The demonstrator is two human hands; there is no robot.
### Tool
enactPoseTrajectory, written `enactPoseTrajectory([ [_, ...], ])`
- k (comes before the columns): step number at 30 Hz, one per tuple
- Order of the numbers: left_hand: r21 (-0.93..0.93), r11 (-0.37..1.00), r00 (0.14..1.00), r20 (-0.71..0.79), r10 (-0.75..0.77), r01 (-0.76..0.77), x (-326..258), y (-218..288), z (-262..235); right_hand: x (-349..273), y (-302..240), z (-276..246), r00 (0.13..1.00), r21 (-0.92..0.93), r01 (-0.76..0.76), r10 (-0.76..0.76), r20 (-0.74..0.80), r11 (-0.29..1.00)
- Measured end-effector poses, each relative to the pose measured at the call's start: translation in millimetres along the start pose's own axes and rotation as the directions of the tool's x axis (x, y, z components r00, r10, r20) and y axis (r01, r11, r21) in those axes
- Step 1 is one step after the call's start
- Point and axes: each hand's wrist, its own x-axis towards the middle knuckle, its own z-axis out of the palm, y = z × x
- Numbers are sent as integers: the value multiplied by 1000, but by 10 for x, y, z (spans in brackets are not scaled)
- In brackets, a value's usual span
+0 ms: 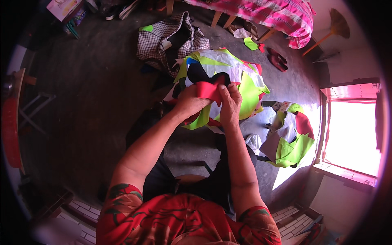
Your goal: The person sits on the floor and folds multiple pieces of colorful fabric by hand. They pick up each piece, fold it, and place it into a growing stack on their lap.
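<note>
A red fabric piece (209, 90) is stretched between my two hands, above a heap of cut cloth. My left hand (191, 100) grips its left end, the fingers mostly hidden beneath the fabric. Thumb and fingers of my right hand (230, 100) pinch its right edge. Just beyond the red piece lies black cloth (197, 72), part of the heap or joined to the red; I cannot tell which. The heap of fabric scraps (250, 87) in neon yellow-green, white and red spreads in front of me and around both hands.
A checked cloth bag (155, 45) lies beyond the heap. To the right, another scrap pile (292, 143) sits near the bright window (352, 136). Dark red shoes (277, 60), a broom (338, 25) and a pink-covered bed (281, 18) are at the far right.
</note>
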Motion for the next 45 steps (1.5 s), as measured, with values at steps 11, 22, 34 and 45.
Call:
enactPoseTrajectory([
  [11, -365, 919, 987, 118, -112, 148, -36, 232, -74, 206, 222, -221, 986, 120, 1, 19, -168, 993],
  [22, -609, 785, 993, 76, -86, 115, 3, 229, -93, 13, 117, -63, 998, 158, 18, -28, 62, 987],
  [34, -684, 723, 993, 21, -116, 99, 18, 190, -106, 19, 138, -101, 933, 193, -347, 317, 173, 918],
  [45, -725, 683, 991, -1, -135, 92, 74, 208, -190, 164, 83, -217, 988, 540, -153, 139, 68, 828],
])
